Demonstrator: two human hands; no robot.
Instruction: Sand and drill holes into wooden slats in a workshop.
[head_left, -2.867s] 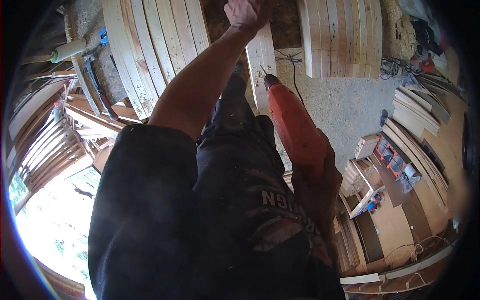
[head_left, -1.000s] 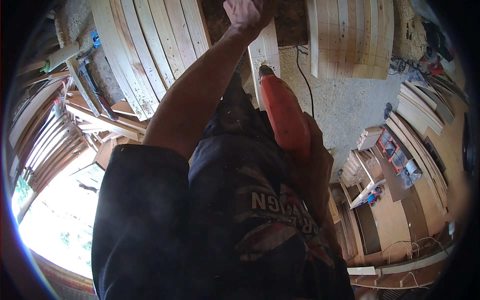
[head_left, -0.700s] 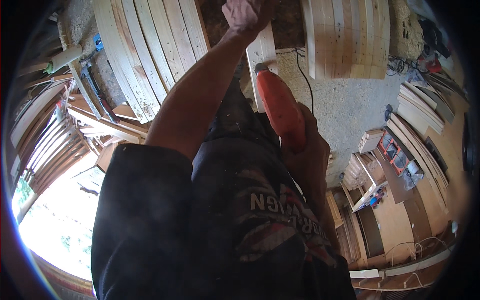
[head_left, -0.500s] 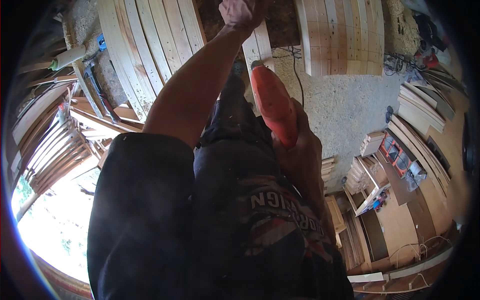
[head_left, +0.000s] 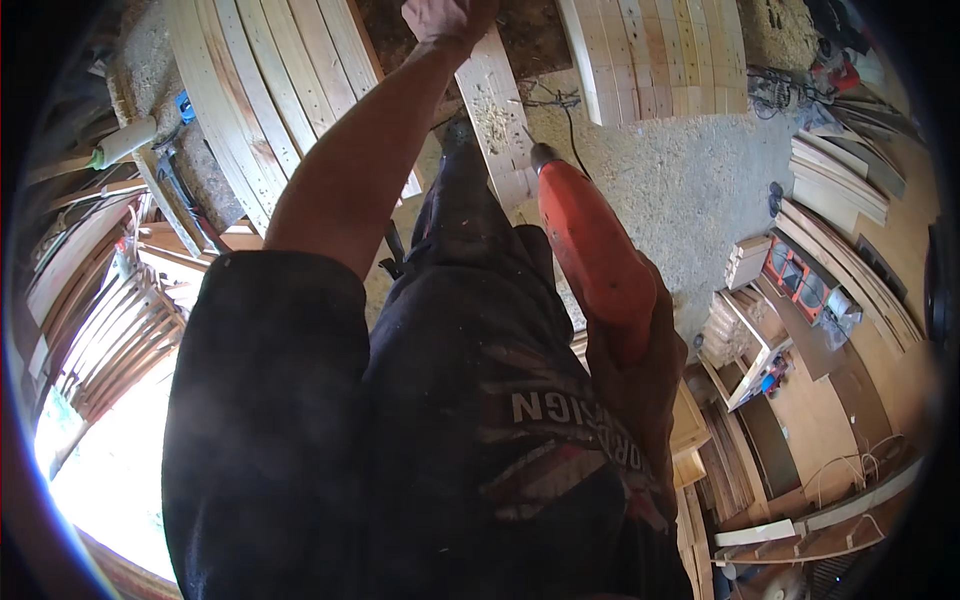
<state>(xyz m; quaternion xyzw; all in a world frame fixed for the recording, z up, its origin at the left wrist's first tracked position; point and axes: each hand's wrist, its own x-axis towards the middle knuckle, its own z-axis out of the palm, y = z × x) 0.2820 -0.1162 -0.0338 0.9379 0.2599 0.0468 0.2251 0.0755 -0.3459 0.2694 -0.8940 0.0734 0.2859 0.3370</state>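
In my right hand (head_left: 640,350) I hold a red power drill (head_left: 590,235), its fingers wrapped round the rear of the body. The drill points up and away, with a thin bit in its dark chuck (head_left: 541,153). The bit's tip is beside the right edge of a pale wooden board (head_left: 508,150), apart from it or touching, I cannot tell. Wood shavings lie on that board. At the top edge my left hand (head_left: 448,18) is closed at the board's far part, its fingertips partly out of view.
Slatted wooden panels lie left (head_left: 265,90) and right (head_left: 655,60) of the board. A dark cable (head_left: 575,140) runs on the dusty floor. A hand saw (head_left: 185,195) lies at the left. Stacked boards (head_left: 840,180) and an orange-and-black case (head_left: 797,275) are at the right.
The drill and my right hand have moved right and nearer to my body, off the board. More of the board and its shavings now show. The view has shifted slightly.
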